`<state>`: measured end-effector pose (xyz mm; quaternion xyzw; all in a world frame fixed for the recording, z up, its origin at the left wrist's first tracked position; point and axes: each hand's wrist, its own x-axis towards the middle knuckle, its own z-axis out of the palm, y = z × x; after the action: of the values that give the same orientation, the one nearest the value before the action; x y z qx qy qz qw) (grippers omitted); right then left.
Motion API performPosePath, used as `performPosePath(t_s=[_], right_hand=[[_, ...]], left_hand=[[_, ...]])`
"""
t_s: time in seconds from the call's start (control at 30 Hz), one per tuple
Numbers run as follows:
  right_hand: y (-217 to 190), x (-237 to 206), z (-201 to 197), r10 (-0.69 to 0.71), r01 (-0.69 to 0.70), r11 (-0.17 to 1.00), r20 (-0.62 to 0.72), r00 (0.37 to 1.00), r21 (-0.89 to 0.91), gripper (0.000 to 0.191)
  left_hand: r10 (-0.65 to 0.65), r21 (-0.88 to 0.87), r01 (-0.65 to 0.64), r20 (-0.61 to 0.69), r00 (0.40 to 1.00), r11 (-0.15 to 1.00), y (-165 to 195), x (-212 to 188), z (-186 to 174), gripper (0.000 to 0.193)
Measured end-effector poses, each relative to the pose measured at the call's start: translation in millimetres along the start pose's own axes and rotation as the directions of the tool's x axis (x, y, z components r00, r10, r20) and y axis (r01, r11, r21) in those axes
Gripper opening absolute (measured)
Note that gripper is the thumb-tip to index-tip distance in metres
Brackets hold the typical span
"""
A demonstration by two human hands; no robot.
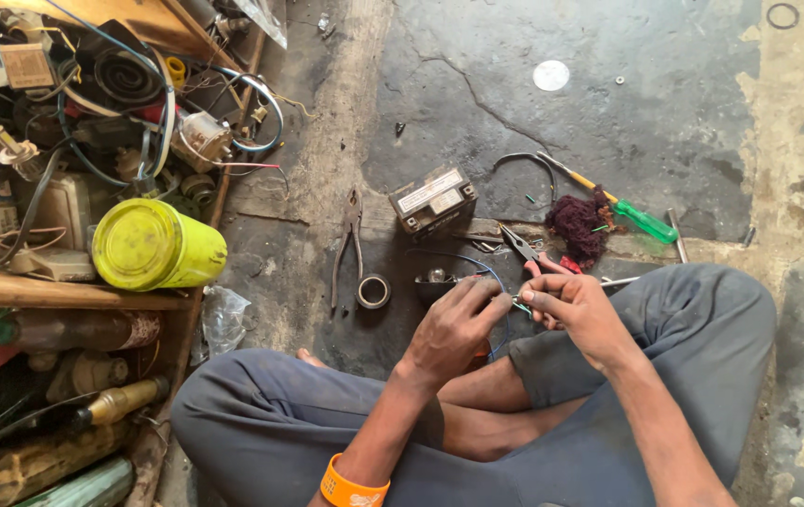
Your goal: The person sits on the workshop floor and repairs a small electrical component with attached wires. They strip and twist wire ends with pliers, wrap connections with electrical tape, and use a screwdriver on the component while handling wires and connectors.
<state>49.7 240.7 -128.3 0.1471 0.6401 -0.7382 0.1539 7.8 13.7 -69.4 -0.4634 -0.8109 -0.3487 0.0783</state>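
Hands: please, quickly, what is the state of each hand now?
Left hand: closed, fingertips pinching a thin wire.
Right hand: closed, pinching the same wire; red-handled pliers seem to be in its grip.

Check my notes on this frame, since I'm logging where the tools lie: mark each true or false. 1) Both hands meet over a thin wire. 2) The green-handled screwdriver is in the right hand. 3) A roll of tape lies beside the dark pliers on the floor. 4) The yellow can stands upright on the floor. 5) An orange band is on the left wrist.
1) True: the left hand and right hand pinch a thin wire between them.
2) False: the green-handled screwdriver lies on the floor, untouched.
3) True: the roll of tape sits beside the dark pliers.
4) False: the yellow can lies on its side on a wooden shelf.
5) True: the orange band is there.
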Motion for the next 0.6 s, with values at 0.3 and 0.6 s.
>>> performPosePath(t_s=[0.3,0.6], right_hand=[[2,3,5,-0.176,0.185,0.978,0.094,0.980,-0.099,0.029],[4,1,14,-0.140,0.124,0.982,0.107,0.984,0.143,0.037]], left_hand=[[0.052,0.062,-0.046,-0.096,0.994,0.997,5,6,-3,0.033],[-0.310,-0.318,0.254,-0.138,0.941,0.913,20,21,-7,0.013]])
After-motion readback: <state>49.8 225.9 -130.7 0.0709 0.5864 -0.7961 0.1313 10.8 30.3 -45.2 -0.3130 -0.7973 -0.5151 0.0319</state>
